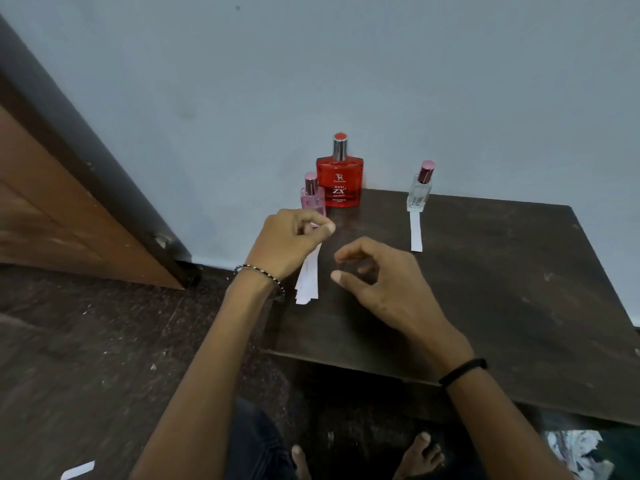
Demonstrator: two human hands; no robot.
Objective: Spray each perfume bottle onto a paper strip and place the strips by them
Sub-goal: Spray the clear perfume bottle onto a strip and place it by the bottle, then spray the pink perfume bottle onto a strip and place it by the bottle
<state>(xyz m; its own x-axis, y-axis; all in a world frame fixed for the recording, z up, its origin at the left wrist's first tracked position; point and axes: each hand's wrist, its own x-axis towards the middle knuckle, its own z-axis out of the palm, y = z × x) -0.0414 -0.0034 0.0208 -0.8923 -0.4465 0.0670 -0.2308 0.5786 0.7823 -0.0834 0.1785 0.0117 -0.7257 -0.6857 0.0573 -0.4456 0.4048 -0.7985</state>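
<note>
The left hand (291, 242), in the middle of the frame, pinches the top of a bundle of white paper strips (307, 280) between thumb and curled fingers. Their upper ends are hidden in the grip, so their number is hard to make out. They fan downward along the left edge of the dark wooden table (502, 289). Just right of it, the right hand (379, 282) hovers over the table, fingers loosely curled, thumb and forefinger apart, holding nothing.

The left fingers cover the base of the pink bottle (313, 197). Just beside it stands the red bottle (340, 180), square, with a silver collar and red cap, marked "RED ZX"; its smaller print is unreadable. Further right stands the clear bottle (419, 194) with a dark pink cap. A single strip (416, 233) lies on the table with its top end at the bottle's foot. A loose strip (78, 470) lies on the floor at lower left.
</note>
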